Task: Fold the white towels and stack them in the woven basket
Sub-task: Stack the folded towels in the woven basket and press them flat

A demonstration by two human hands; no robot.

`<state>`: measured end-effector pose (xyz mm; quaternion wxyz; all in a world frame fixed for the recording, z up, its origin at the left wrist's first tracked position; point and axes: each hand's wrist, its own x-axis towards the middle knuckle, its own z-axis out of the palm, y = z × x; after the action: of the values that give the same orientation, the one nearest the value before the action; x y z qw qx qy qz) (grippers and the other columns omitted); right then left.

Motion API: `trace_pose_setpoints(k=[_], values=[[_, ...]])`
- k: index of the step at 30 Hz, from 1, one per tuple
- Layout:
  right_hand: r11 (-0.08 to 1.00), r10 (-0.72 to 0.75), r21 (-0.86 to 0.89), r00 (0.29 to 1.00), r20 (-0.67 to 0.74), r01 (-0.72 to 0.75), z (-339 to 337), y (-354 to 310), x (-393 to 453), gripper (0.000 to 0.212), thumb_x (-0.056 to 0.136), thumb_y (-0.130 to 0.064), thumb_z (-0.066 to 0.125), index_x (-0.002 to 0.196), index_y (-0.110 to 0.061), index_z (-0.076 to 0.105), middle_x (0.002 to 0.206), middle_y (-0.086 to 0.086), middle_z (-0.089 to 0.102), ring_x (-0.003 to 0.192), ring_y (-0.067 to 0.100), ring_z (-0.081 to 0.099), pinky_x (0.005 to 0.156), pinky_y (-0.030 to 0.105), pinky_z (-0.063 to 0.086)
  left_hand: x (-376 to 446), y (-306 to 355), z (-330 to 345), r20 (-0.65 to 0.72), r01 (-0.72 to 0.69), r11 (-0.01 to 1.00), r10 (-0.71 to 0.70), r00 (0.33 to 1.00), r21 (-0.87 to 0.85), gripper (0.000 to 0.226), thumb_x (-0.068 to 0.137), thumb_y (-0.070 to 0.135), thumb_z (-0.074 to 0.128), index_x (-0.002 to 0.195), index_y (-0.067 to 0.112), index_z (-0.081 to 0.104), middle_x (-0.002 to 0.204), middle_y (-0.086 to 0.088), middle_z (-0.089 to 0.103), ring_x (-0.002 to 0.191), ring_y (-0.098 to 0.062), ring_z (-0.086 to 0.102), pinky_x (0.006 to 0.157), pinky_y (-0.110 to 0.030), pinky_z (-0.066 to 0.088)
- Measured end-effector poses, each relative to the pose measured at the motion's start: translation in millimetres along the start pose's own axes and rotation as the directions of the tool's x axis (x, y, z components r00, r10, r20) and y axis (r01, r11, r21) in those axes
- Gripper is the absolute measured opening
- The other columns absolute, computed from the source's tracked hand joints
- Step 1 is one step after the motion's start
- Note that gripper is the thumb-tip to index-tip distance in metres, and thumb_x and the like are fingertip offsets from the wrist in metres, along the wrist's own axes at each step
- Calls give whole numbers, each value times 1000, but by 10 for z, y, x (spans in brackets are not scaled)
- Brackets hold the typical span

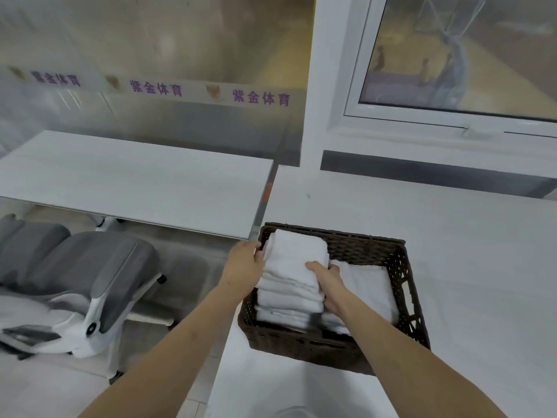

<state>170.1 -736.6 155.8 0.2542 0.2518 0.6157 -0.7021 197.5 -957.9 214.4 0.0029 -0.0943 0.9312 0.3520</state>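
Note:
A dark brown woven basket (376, 245) sits near the left front edge of a white table (452, 224). Its left half holds a tall stack of folded white towels (297, 257). A lower folded white towel (369, 282) lies in the right half. My left hand (244, 257) grips the left edge of the top towel at the basket's left rim. My right hand (327, 285) holds the right side of the stack, thumb on the top towel and fingers curled down between the stack and the lower towel.
A second white table (135, 176) stands to the left across a narrow gap. Grey and white chairs (90, 276) sit below it. A glass partition and a window frame (422, 116) run along the back wall.

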Motion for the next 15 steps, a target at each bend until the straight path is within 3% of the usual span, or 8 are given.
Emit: trace_pose_setpoints(k=[3,5,8,10,12,13,15], values=[[997,-8,-82,999,-40,5,23,81,47,103,73,-53,80,153,-21,23,128,4,60,112,25,64,102,46,55,-11,-158,62,55,-38,999,36,998,38,34,102,14,42,131,4,56,139,-12,54,131,-29,50,102,-31,40],[987,-56,-156,996,-71,44,66,114,20,106,72,-57,77,154,-20,21,133,3,56,116,24,61,107,46,51,-87,-188,106,117,-29,997,21,993,69,46,108,20,38,151,4,38,161,-12,33,147,-28,35,113,-30,32],[917,-311,-290,946,-93,273,108,99,-48,87,86,-41,78,152,-13,28,141,5,52,125,23,55,111,44,47,-165,-240,224,138,-5,997,-6,990,79,53,110,24,31,159,5,20,168,-9,20,152,-23,25,116,-26,26],[736,-563,-492,824,-65,464,106,80,-64,69,96,-28,70,153,-16,33,150,4,44,140,21,44,119,43,38,-177,-275,296,118,53,998,-56,991,26,55,111,29,26,161,12,16,167,-6,22,152,-22,26,118,-30,26],[430,-733,-701,673,96,568,115,61,-43,61,102,-36,57,157,-22,34,165,4,30,154,23,23,127,46,23,-174,-301,344,91,88,996,-87,992,-9,54,110,33,23,162,19,16,165,-3,29,149,-21,32,118,-35,31],[258,-745,-781,631,214,569,131,60,-16,59,105,-45,48,158,-27,33,169,4,23,158,24,13,129,47,15,-172,-323,368,73,92,996,-91,993,-16,54,110,35,22,162,22,18,163,-1,34,146,-21,36,117,-38,35],[-5,-613,-863,680,402,505,184,75,19,63,104,-64,20,162,-38,22,173,-1,4,160,24,-5,129,47,-1,-178,-355,390,27,84,996,-83,996,-21,54,107,42,18,160,31,21,156,1,44,139,-21,45,110,-43,44]])
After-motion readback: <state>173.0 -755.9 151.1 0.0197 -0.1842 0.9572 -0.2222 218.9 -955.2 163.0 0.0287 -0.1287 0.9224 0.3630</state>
